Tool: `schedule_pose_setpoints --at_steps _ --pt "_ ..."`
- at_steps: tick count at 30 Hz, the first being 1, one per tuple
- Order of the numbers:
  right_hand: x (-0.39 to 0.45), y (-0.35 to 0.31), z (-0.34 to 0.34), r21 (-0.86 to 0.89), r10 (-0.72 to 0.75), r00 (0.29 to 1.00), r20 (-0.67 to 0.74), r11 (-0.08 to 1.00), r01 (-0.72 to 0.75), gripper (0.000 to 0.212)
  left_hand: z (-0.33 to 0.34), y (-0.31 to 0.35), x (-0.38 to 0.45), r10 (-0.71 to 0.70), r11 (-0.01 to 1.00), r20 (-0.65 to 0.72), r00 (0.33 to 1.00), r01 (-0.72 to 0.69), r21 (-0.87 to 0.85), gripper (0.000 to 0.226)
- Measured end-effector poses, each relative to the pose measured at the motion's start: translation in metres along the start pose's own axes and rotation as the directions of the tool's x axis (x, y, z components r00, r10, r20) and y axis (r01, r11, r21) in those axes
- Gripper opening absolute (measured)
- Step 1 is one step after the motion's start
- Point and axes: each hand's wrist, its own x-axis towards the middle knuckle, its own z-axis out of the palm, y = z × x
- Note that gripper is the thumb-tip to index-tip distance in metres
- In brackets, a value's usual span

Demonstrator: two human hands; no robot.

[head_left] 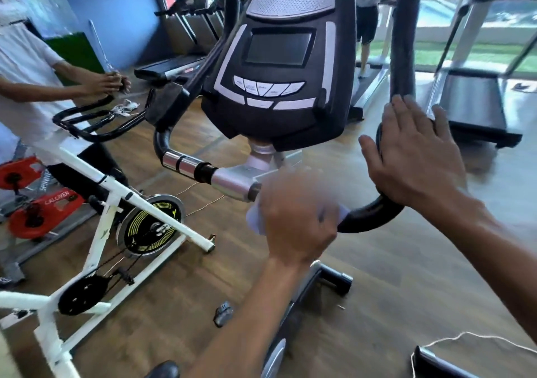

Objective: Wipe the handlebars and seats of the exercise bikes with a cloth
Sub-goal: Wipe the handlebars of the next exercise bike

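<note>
**A:** where's the cloth [255, 218] at?

**B:** pale lilac-white, bunched up, kinda blurry. The left hand [296, 223] is clenched round it, pressing it on the exercise bike's handlebar [369, 213] just under the console [279, 66].

**A:** and the bar?

**B:** black curved grip, chrome sections on the far side. The right hand [415, 157] lies flat and released, fingers straight, on the upturned right end.

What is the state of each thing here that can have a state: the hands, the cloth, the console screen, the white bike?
Left hand: gripping the cloth, blurred.
Cloth: bunched, pressed on the handlebar.
Right hand: open, fingers straight, resting on the right handlebar grip.
Console screen: dark.
White bike: upright, no rider.
</note>
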Motion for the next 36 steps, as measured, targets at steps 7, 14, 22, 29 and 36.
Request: schedule_pose_setpoints --at_steps 7,14,22,29,36 --pt "0.0 0.002 0.002 0.025 -0.023 0.999 -0.034 0.999 0.024 0.077 -0.001 0.017 -0.014 0.196 0.973 -0.049 0.979 -0.2 -0.114 0.029" --pt "0.001 0.007 0.002 0.063 -0.061 0.997 -0.038 0.996 0.063 0.073 0.005 0.023 0.029 -0.034 0.998 0.166 0.986 0.026 0.053 0.042" --pt "0.002 0.014 0.0 0.114 -0.12 0.992 -0.032 0.986 0.123 0.069 0.005 0.04 0.019 0.043 0.999 0.073 0.996 -0.043 -0.002 0.035" --pt "0.005 0.027 0.0 0.153 -0.207 0.978 -0.035 0.966 0.21 0.065 0.008 0.078 -0.025 -0.078 0.997 -0.005 0.997 0.078 -0.028 0.039" --pt "0.004 0.024 0.007 0.14 -0.183 0.976 -0.115 0.97 0.199 0.067 0.014 0.09 -0.02 -0.119 0.993 -0.045 0.992 0.119 -0.008 0.034"
